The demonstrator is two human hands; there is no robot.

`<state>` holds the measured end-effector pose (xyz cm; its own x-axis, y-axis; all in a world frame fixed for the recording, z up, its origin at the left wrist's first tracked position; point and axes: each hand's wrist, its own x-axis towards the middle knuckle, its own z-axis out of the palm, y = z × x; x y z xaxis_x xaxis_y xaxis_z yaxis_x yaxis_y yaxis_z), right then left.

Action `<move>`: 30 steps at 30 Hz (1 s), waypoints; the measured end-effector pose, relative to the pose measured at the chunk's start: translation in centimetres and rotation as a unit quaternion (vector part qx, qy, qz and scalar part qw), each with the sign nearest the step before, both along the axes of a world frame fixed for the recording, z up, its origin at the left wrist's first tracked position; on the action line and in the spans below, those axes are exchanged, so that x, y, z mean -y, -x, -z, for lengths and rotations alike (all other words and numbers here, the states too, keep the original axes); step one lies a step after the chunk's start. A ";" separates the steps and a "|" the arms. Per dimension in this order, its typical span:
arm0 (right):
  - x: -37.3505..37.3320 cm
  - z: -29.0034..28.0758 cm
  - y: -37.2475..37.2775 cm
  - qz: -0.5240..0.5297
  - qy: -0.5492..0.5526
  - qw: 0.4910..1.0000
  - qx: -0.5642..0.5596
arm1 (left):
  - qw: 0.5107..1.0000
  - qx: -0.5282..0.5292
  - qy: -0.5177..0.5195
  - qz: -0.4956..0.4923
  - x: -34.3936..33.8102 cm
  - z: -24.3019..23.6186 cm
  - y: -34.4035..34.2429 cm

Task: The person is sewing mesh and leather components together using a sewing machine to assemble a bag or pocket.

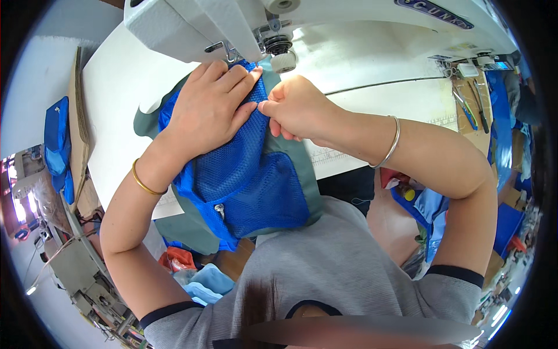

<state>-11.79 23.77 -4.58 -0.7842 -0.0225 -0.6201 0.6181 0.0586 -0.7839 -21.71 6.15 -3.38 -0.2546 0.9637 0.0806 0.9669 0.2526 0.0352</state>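
Note:
A blue mesh piece (pixel 226 168) with a zipper pull (pixel 219 210) lies over grey-green fabric (pixel 308 198) beneath a white sewing machine (pixel 168 32). My left hand (pixel 212 104) rests on the mesh just in front of the presser foot (pixel 232 55), fingers apart and slightly bent, fingertips on the fabric. My right hand (pixel 290 107) is closed beside it, thumb and forefinger pinching the right edge of the mesh near my left thumb. The fabric drapes over the table's front edge toward my lap.
The white table (pixel 110 116) carries a ruler strip (pixel 328 154). Tools (pixel 468 102) lie at the right. Blue fabric pieces (pixel 57 148) lie on cardboard at the left. More coloured fabric (pixel 206 282) sits below the table, and blue material (pixel 503 145) hangs at the right.

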 end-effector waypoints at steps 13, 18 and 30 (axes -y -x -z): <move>-0.2 -0.5 1.2 -0.091 -0.070 0.993 -0.008 | 0.998 -0.061 -0.018 0.005 0.7 0.9 0.7; -0.4 -0.5 0.9 -0.106 -0.065 0.991 -0.041 | 0.997 -0.065 -0.030 0.015 0.7 0.7 0.9; 1.3 0.7 0.3 -0.140 -0.212 0.945 -0.208 | 0.996 0.003 -0.020 0.082 1.7 0.4 4.2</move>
<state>-12.10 22.46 -5.28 -0.9621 -0.0835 -0.2597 0.1759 0.5378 -0.8245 -25.94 4.45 -3.79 -0.0949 0.9883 0.1196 0.9948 0.0896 0.0489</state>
